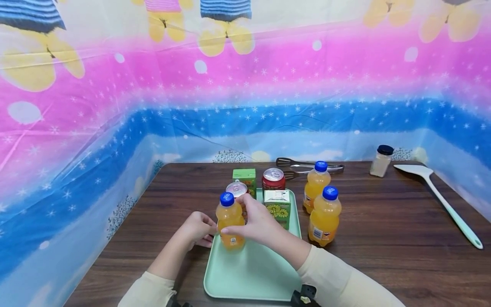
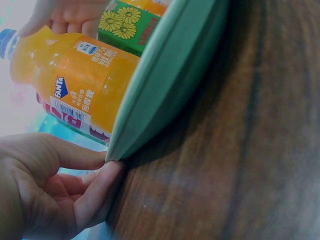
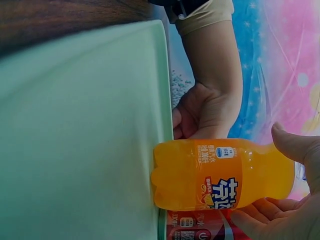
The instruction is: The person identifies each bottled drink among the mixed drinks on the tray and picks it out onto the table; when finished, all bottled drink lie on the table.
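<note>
My right hand [image 1: 255,219] holds a Fanta bottle [image 1: 230,230] of orange soda with a blue cap, thumb on one side and fingers on the other. The bottle stands upright at the left side of a pale green tray [image 1: 249,277]. Between thumb and fingers, my left hand [image 2: 60,185] pinches the tray's left rim. Behind the bottle on the tray are a soda can [image 1: 236,187], partly hidden, and a green drink carton [image 1: 244,175]. A second carton [image 1: 277,209] with yellow flowers stands to the right, in front of a red can [image 1: 273,179].
Two more orange soda bottles, a rear one [image 1: 316,185] and a front one [image 1: 324,217], stand right of the tray. Tongs [image 1: 307,165] lie at the back. A black-lidded jar [image 1: 381,162] and a pale spatula [image 1: 445,200] are at the far right of the wooden table [image 1: 383,264].
</note>
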A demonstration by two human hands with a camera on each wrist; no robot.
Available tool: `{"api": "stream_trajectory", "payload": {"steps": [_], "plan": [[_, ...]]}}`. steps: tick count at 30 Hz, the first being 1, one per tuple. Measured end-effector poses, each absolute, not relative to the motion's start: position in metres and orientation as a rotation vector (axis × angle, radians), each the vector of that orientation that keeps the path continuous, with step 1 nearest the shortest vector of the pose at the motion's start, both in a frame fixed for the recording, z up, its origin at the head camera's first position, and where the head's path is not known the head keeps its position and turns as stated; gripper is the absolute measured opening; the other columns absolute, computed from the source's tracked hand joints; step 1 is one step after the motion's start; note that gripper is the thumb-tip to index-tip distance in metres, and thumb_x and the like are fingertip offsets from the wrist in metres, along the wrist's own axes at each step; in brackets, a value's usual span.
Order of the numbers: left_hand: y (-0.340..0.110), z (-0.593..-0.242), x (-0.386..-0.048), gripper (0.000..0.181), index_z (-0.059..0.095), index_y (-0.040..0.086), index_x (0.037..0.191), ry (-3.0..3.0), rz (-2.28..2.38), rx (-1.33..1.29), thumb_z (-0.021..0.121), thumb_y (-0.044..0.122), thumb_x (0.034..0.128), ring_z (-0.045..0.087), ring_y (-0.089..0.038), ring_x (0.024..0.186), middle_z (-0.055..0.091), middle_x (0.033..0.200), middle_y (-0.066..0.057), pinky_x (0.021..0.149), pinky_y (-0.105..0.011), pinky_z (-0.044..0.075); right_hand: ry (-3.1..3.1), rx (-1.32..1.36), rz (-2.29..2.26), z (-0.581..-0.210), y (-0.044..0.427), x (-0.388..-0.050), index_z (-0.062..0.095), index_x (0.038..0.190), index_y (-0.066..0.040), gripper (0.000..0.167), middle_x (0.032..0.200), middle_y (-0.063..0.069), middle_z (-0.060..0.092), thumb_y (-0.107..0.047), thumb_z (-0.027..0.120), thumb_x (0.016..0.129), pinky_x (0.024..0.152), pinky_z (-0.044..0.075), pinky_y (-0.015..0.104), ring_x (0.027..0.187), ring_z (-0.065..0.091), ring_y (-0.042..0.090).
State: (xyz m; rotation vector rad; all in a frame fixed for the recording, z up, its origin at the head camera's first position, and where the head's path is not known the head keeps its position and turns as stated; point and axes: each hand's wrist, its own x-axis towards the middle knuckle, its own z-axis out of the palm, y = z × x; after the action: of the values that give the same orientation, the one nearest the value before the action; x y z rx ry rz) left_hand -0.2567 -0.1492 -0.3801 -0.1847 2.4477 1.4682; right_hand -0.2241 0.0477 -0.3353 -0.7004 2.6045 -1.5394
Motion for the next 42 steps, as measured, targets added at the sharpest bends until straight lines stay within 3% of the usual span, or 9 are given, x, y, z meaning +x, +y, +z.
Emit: {"api": "stream_trajectory", "payload": {"steps": [6, 42], "plan": [[-0.149, -0.38, -0.2565, 0.009, 0.06, -0.006, 0.088, 2.44, 1.472, -0.178, 0.066, -0.001, 0.0829, 0.06, -0.021, 0.059, 0.06, 0.08, -0.016, 0.052, -0.032, 0.056, 2.659, -0.693, -1.507, -0.3362, 0.0452, -0.2248, 0.047, 0.12, -0.01, 0.063, 0.108, 0.002, 0.057, -0.035, 0.08, 0.073, 0.079, 0.054, 0.031, 0.097, 0.059, 0.018], [-0.1498, -0.3794, -0.2554, 0.008, 0.061, -0.006, 0.087, 2.448, 1.463, -0.161, 0.065, 0.0, 0.0837, 0.06, -0.021, 0.059, 0.06, 0.079, -0.015, 0.052, -0.032, 0.056, 2.784, -0.718, -1.533, -0.3344, 0.0434, -0.2188, 0.049, 0.115, -0.01, 0.055, 0.106, 0.001, 0.057, -0.028, 0.08, 0.074, 0.076, 0.053, 0.027, 0.092, 0.058, 0.016]]}}
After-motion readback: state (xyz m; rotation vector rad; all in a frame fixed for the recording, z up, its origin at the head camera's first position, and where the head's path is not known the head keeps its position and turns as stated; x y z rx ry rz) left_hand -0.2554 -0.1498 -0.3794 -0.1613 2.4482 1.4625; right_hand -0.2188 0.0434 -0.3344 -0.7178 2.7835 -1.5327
